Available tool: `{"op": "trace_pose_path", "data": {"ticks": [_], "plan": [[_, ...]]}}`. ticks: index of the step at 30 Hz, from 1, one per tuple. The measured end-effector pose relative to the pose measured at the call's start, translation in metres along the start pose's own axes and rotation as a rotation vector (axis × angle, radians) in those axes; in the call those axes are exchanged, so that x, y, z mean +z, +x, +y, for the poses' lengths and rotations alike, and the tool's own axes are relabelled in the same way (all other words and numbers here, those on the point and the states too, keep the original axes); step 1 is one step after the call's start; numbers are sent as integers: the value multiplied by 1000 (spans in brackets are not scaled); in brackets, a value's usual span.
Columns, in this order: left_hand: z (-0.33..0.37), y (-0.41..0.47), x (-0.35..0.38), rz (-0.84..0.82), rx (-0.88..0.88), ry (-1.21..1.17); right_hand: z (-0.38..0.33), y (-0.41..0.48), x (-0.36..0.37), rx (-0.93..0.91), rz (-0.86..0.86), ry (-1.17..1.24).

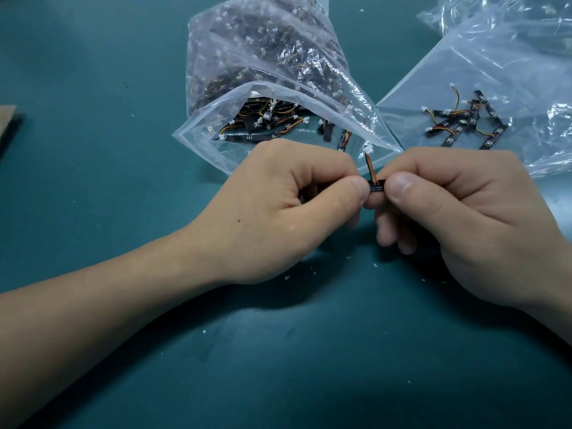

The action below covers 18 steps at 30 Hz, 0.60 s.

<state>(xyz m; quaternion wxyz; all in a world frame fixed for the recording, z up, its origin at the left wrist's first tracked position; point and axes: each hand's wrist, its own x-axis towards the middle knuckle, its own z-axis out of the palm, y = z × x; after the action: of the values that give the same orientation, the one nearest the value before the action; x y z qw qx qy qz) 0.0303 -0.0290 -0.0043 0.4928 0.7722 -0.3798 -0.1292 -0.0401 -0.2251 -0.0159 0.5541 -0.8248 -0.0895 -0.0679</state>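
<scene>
While both hands work close together over the teal-green table mat (pixel 93 72), the head view shows a small black circuit strip (pixel 377 187) pinched between them, held just above the mat and just in front of the big bag's mouth. The left hand (pixel 278 212) grips one end between thumb and curled forefinger. The right hand (pixel 464 218) grips the other end the same way, its lower fingers tucked under. Only the short middle of the strip shows between the two thumbs. From there a thin red, orange and yellow wire lead (pixel 370 168) runs away from the person to a tiny white plastic connector (pixel 368 149). Gripping both ends like this looks to me like steadying or flexing the piece, though I cannot tell which.

Behind, a crumpled clear plastic bag (pixel 229 156) lies with its mouth open toward the hands, crammed with similar strips, so the next piece is within easy reach. To the right, a flat clear plastic bag (pixel 448 72) serves as a mat for a small pile of wired black strips (pixel 464 122), kept apart — finished ones, I would guess. White plastic flecks (pixel 288 277) dot the mat around the hands. A brown cardboard corner (pixel 7 125) pokes in at the left edge.

Pale printing runs along the held strip's edge, too small to read. No brand or label shows on either bag.
</scene>
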Motion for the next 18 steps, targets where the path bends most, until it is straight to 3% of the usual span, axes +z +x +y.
{"op": "trace_pose_path", "data": {"ticks": [18], "plan": [[1,0,-1,-1,-8,21,0,1,0,21,-9,15]]}}
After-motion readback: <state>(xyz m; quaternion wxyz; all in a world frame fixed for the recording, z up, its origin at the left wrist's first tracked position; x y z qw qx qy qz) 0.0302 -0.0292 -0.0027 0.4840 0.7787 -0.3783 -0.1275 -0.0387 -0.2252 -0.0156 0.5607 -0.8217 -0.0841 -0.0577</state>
